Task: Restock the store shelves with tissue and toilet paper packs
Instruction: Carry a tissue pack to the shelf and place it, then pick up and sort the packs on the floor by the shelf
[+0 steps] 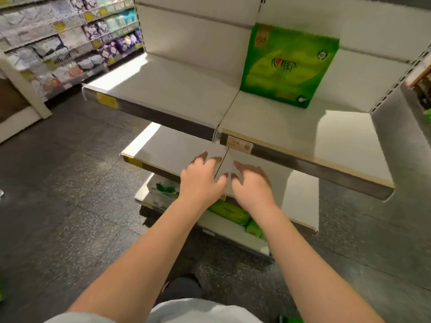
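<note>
I hold my left hand [202, 180] and right hand [253, 184] side by side below the upper shelf [177, 89], fingers spread apart, empty. One green tissue pack [288, 66] stands upright at the far right of that shelf, against the back panel. More green packs [229, 212] lie on the bottom shelf.

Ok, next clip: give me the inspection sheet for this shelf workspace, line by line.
Surface: upper shelf bare apart from one pack; middle shelf below it bare where visible.
Job's things: green tissue pack standing upright at the back of the upper shelf; more green packs on the bottom shelf, partly hidden by the arms.
Clutter: nothing seen.
Grippers: left hand and right hand both empty, fingers spread, side by side in front of the middle shelf.
Cables: nothing seen.
Surroundings: dark speckled floor; stocked aisle shelves to the left; price tag on the upper shelf edge.
</note>
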